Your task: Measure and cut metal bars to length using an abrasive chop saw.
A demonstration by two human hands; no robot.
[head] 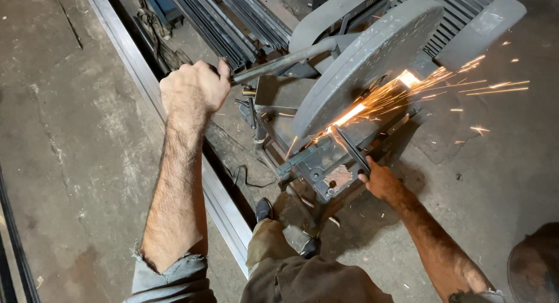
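A grey chop saw (361, 58) stands on a low metal stand on the concrete floor. My left hand (195, 87) is closed around the saw's long handle bar (279, 63), which is pulled down. Orange sparks (407, 87) spray to the right from under the round blade guard. A thin dark metal bar (351, 149) lies across the saw's base under the blade. My right hand (379, 181) grips the near end of that bar, beside the stand. My shoe and trouser leg show below the stand.
A long light metal profile (192, 157) runs diagonally across the floor left of the saw. Stacked dark metal bars (233, 18) lie at the top, behind the saw. A cable (244, 178) trails by the stand. A dark round object (535, 262) sits at the bottom right.
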